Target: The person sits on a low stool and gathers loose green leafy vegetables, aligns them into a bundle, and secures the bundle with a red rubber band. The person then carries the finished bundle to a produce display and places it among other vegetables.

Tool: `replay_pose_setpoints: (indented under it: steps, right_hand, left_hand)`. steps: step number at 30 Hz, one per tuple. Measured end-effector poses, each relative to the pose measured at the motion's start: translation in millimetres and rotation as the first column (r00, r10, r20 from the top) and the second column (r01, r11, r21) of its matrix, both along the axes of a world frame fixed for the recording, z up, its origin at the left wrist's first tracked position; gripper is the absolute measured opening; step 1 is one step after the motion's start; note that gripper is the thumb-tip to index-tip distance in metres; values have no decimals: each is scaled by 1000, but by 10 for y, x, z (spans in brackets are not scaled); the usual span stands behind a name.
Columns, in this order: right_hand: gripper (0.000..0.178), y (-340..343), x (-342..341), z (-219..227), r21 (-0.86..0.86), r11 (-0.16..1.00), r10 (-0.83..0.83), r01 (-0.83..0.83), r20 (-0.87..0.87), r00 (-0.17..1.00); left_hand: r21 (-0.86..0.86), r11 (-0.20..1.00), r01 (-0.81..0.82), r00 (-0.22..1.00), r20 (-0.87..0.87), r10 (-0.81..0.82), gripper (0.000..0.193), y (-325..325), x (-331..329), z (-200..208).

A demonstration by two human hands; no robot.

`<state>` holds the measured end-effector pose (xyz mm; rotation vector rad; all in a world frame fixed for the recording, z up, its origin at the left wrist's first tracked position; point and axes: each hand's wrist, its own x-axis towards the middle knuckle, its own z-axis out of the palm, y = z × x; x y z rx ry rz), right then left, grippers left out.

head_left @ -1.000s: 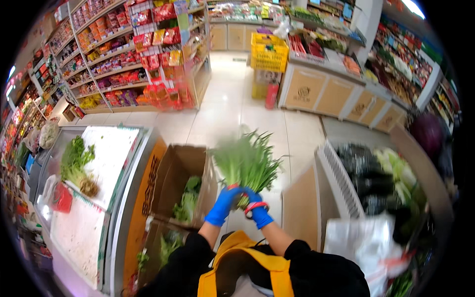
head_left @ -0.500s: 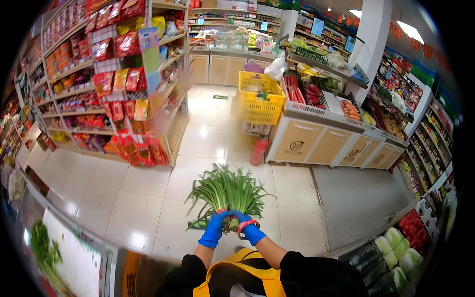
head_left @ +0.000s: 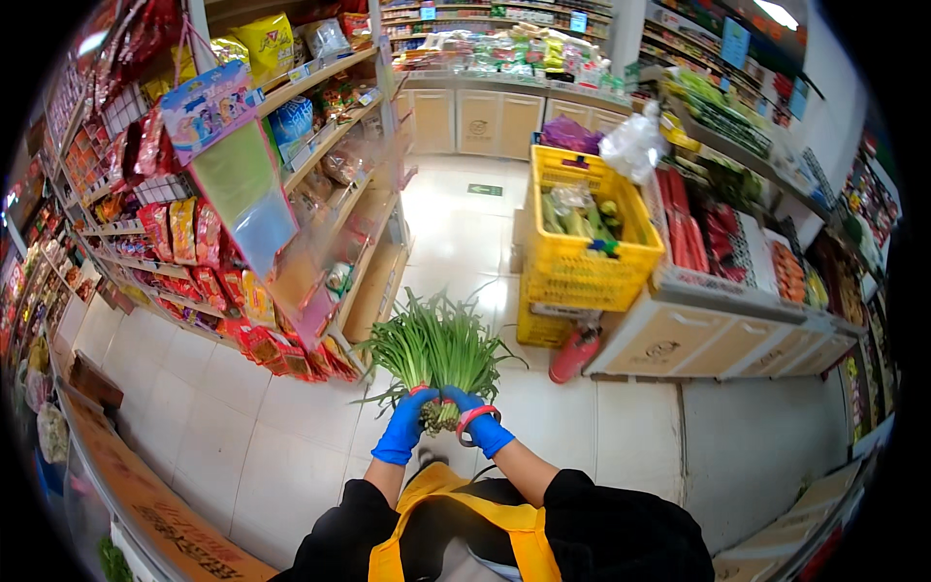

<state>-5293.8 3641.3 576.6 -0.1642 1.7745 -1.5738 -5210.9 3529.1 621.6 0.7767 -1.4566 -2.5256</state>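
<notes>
Two bunches of Chinese chives (head_left: 454, 341) fan out side by side in front of me, leaves pointing away and cut stem ends toward my body. My left hand (head_left: 404, 427), in a blue glove, is closed round the stems of the left bunch, where a red band shows. Around the right bunch's stems my right hand (head_left: 475, 417), gloved in blue too, is closed close beside it. A red tape roll (head_left: 482, 411) hangs like a ring over my right hand. Most fingertips are hidden behind the stems.
Tall shelves of red snack packets (head_left: 208, 238) stand left. A yellow crate (head_left: 592, 262) of vegetables and a red fire extinguisher (head_left: 574, 355) flank the tiled aisle (head_left: 456, 247) on the right, beside the produce counter (head_left: 693, 335). A brown carton (head_left: 175, 514) lies lower left.
I have moved forward along the aisle, so the shelves, crate and counter look closer. The vegetable stands beside me have slid back or out of view. Both hands keep their hold on the chives.
</notes>
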Motion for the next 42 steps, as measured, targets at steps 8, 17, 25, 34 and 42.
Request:
replay_pose_setpoints:
  steps: [8,17,25,34,42]
  right_hand:
    - [35,-1374,-2817,-1121,-155,972,-125,179,307,943]
    - [43,-2130,-5903,-369,-202,725,-527,659,453,719]
    - [39,-3591,-9001,-1751,-328,911,-342,249,-265,902]
    - [34,-4568,-12204,-900,-436,648,-307,625,602,738]
    - [38,-4616,-14859,-1162,-392,492,-298,777,763,573]
  left_hand:
    - [-113,994,4,1000,-8,-5,21,-1319,-2569,276]
    - [-72,945,319,910,-254,-327,14,-2429,-6340,-121]
    - [-132,933,334,930,-114,-349,11,-3718,-9316,-400]
    - [175,902,395,918,-31,-396,16,-4727,-12752,-502]
    - [166,762,626,765,61,-641,17,-4775,-15626,-531]
